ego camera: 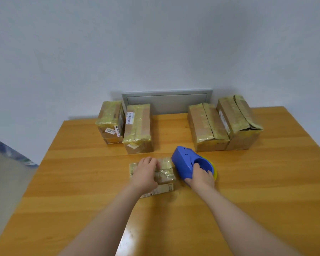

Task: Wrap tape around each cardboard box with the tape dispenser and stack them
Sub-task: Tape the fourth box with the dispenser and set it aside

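Head view: left hand [146, 172] lies on the small box [167, 169] at mid-counter, fingers [151, 160] curled close together over its taped top, holding it down. Right hand [201, 177] grips the blue tape dispenser [183, 160], fingers hooked into the roll hole, thumb under the near edge. Dispenser sits on the counter [248, 191], touching the box's right side. Four taped boxes at the back: two left [110, 120] [138, 126], two right [205, 126] [238, 121], each pair side by side.
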